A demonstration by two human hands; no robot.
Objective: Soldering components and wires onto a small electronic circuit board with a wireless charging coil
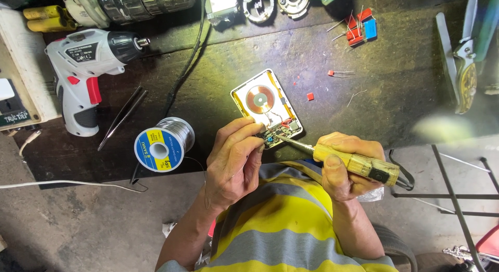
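An opened white device [266,102] with a copper coil and a small circuit board lies on the dark workbench [364,95]. My left hand [234,160] pinches a thin solder wire and rests on the device's near corner. My right hand [345,165] grips a yellow-handled soldering iron [358,164], whose metal tip touches the circuit board beside my left fingers. The wire runs back to a solder spool [163,144] standing left of my left hand.
A white and red cordless screwdriver [86,74] and tweezers [123,116] lie at the left. Red and blue small components [361,25] sit at the back, snips [465,69] at the right. A black cable [189,59] crosses the bench. Metal bars [452,199] stand at lower right.
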